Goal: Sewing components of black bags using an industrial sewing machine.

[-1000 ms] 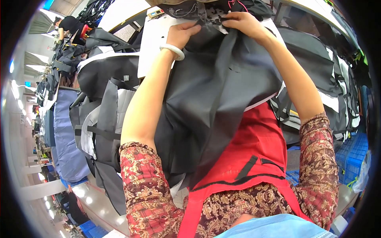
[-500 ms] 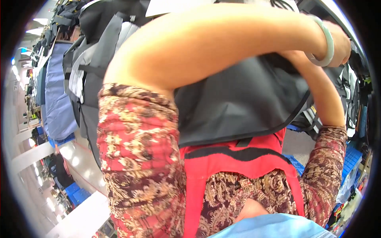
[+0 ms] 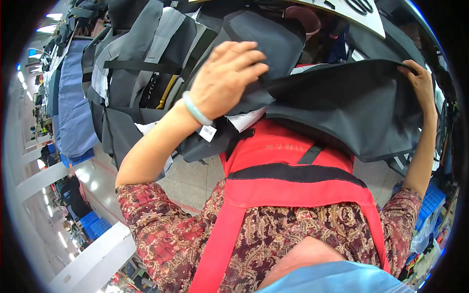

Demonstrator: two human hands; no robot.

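Note:
My right hand (image 3: 419, 84) is closed on the upper right corner of a large black fabric panel (image 3: 342, 105), thumb and fingers pinching its edge. That panel sags across the right side in front of my red apron (image 3: 293, 151). My left hand (image 3: 227, 78) has its fingers stretched out and holds nothing. It is over or beside a dark grey padded fabric piece (image 3: 266, 39); whether it touches is unclear. A small white label (image 3: 207, 133) shows beneath my left wrist, below a pale bangle (image 3: 197, 110).
Stacked black and grey sewn pieces (image 3: 141, 73) with straps lie at the left. Scissors (image 3: 360, 6) rest on a white board (image 3: 342, 14) at the far edge, near a reddish round container (image 3: 304, 22). Blue-grey cloth (image 3: 75, 107) hangs farther left.
My left arm has swung from the far right back to the left, and that hand is now apart from the right. The black panel has shifted right, uncovering the pieces beneath.

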